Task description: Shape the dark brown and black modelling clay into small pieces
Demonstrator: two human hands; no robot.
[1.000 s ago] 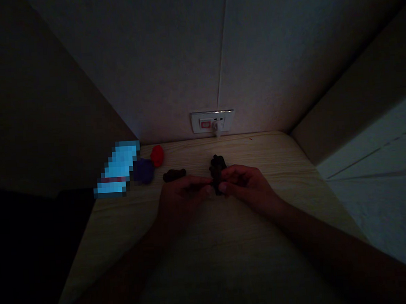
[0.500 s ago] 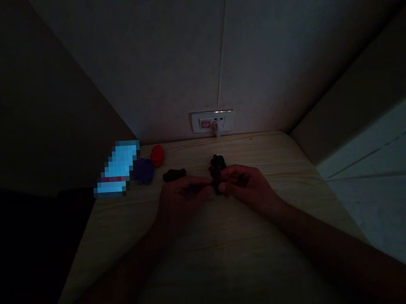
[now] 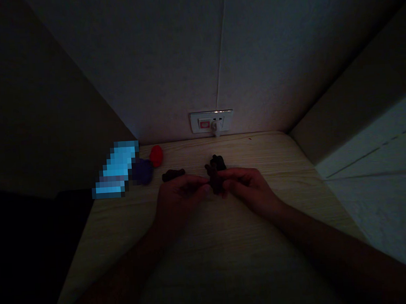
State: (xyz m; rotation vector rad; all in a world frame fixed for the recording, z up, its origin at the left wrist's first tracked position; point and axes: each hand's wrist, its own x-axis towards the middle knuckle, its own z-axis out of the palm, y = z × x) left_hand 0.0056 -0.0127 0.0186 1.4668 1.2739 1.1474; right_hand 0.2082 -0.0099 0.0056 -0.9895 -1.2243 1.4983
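Between both hands is a small dark brown modelling clay figure (image 3: pixel 215 179) with ear-like points at its top. My left hand (image 3: pixel 180 194) pinches its left side with thumb and fingers. On the other side, my right hand (image 3: pixel 251 188) grips it between thumb and forefinger. A black lump (image 3: pixel 219 161) lies just behind the figure, partly hidden by it. Near the knuckles of my left hand rests another dark brown lump (image 3: pixel 173 174). The dim light hides fine detail.
At the left of the wooden tabletop (image 3: pixel 209 252) lie a purple lump (image 3: pixel 142 171) and a red lump (image 3: pixel 156 155). Beside them is a bright, pixelated slab (image 3: pixel 116 168) at the table's left edge. A wall socket (image 3: pixel 211 121) with a plug sits above the back edge.
The brown figure has turned slightly and its ear-like points show more clearly. My right fingers have shifted a little along its side; both hands stay on it.
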